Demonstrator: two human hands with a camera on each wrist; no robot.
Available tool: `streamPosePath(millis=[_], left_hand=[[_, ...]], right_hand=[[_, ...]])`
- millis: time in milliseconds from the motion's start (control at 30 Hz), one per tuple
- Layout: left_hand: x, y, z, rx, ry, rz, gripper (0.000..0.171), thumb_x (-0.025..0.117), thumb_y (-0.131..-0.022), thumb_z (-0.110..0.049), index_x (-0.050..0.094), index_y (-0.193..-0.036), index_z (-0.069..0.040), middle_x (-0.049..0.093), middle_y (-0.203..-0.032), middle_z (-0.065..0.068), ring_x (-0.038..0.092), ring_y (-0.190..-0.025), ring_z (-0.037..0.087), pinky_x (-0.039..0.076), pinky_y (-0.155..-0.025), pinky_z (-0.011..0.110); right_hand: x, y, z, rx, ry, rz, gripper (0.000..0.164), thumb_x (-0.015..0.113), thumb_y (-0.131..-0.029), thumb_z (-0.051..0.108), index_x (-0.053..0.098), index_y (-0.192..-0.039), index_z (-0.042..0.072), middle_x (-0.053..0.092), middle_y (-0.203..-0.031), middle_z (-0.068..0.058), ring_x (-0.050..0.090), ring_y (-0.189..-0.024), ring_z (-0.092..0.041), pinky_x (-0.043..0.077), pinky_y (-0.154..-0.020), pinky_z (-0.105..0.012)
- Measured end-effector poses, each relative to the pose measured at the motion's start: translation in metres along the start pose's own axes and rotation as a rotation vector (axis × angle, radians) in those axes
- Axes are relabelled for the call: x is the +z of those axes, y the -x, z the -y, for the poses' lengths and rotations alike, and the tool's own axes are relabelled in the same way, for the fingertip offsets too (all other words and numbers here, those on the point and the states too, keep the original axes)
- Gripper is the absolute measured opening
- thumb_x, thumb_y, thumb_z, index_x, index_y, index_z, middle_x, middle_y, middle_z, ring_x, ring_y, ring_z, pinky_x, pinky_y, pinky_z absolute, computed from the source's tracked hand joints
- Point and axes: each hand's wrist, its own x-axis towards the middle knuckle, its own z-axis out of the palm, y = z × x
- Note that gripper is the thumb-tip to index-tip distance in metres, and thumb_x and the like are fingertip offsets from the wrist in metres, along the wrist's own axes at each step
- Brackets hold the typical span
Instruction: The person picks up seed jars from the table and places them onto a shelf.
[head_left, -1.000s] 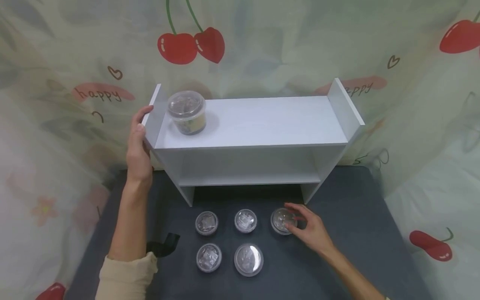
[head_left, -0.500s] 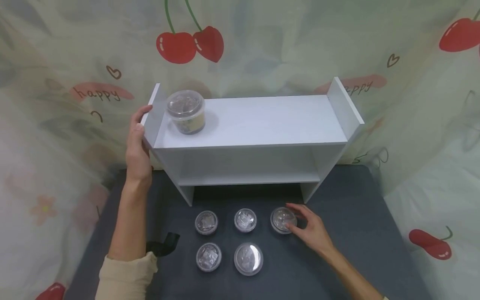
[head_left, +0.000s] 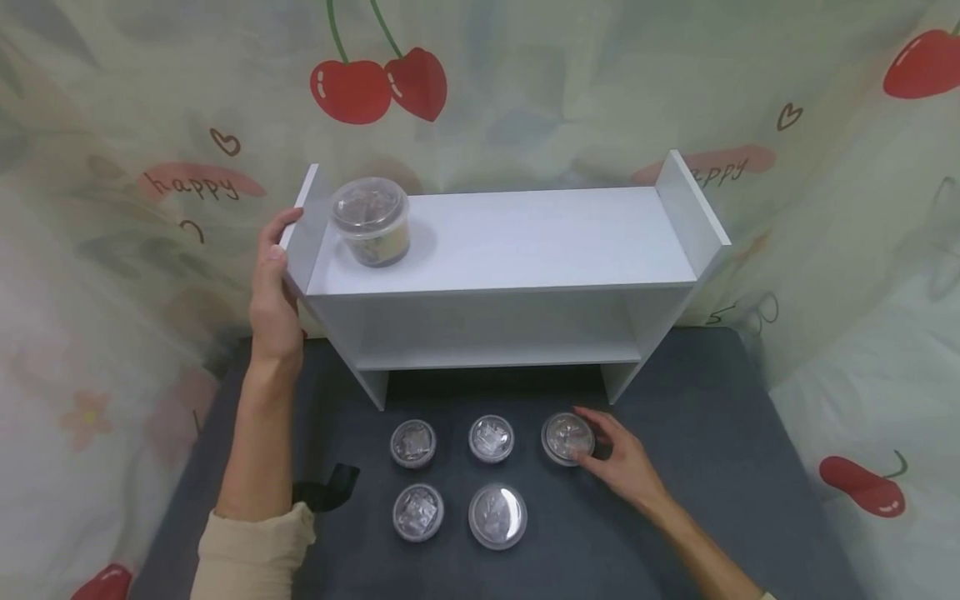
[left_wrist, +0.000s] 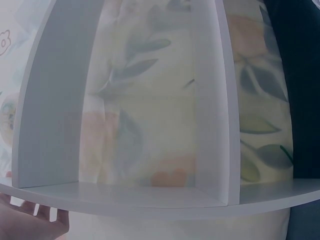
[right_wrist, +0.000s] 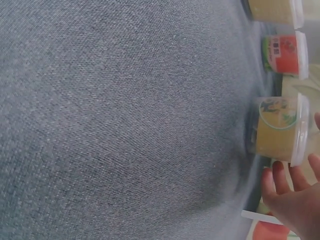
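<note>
My left hand (head_left: 274, 304) holds the left side panel of a white shelf unit (head_left: 487, 243), its thumb at the panel's front edge. In the left wrist view, fingers (left_wrist: 35, 220) show beside that panel. On the dark table, my right hand (head_left: 624, 462) is at the right side of a round clear-lidded tub (head_left: 566, 439). From the right wrist, this tub (right_wrist: 278, 125) looks yellowish and upright, and my fairly straight fingers (right_wrist: 281, 177) reach its side near the lid. A larger lidded tub (head_left: 371, 221) stands at the left of the upper shelf.
Several more lidded tubs, including a back-left one (head_left: 413, 443), a middle one (head_left: 491, 439) and a front one (head_left: 498, 517), stand in front of the shelf. A black strap (head_left: 330, 489) lies by the left forearm. A patterned curtain (head_left: 517, 83) hangs behind.
My right hand's fingers have drawn slightly right, from over the tub's lid to its edge. The left hand keeps its hold on the shelf. The tubs stay in place.
</note>
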Motion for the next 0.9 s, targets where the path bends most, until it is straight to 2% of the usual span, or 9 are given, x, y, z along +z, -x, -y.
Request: streamPosePath(millis=[133,367,533,900], left_hand=[[0.0,0.0001,-0.0002,-0.003,-0.008,0.001,0.047,0.027,-0.103,-0.033,0.046,-0.143,-0.019,0.04,-0.144,0.005,0.035,-0.127,0.027,0.026,-0.098,0.037],[0.0002,0.0,0.0,0.001,-0.001,0.002,0.047,0.027,-0.103,-0.033,0.046,-0.143,-0.019,0.039,-0.145,0.005,0.034,-0.127,0.027,0.026,-0.099,0.037],[0.0002,0.0001,0.0007,0.002,0.003,0.001,0.047,0.027,-0.103,-0.034,0.046,-0.143,-0.02,0.039,-0.145,0.005,0.034,-0.127,0.027,0.026,-0.098,0.038],[0.0002,0.0001,0.001,0.012,0.012,0.003,0.047,0.027,-0.103,-0.032,0.046,-0.143,-0.019,0.041,-0.143,0.006,0.035,-0.127,0.027,0.026,-0.098,0.037]], right_hand=[[0.0008,0.0017,-0.0012,0.024,0.007,0.014,0.069,0.086,-0.075,0.009,0.057,-0.138,0.007,0.063,-0.126,-0.009,0.062,-0.108,-0.027,0.053,-0.085,-0.046],[0.0035,0.004,-0.0045,0.085,0.007,0.036,0.074,0.087,-0.075,0.012,0.054,-0.141,0.009,0.063,-0.126,-0.009,0.061,-0.105,-0.023,0.052,-0.086,-0.034],[0.0047,0.0043,-0.0066,0.13,0.008,0.049,0.075,0.087,-0.076,0.019,0.053,-0.143,0.012,0.061,-0.132,-0.011,0.059,-0.112,-0.025,0.052,-0.088,-0.039],[0.0064,0.0073,-0.0072,0.196,-0.04,0.099,0.087,0.088,-0.075,0.024,0.044,-0.149,0.019,0.055,-0.139,-0.017,0.061,-0.114,-0.032,0.05,-0.091,-0.046]])
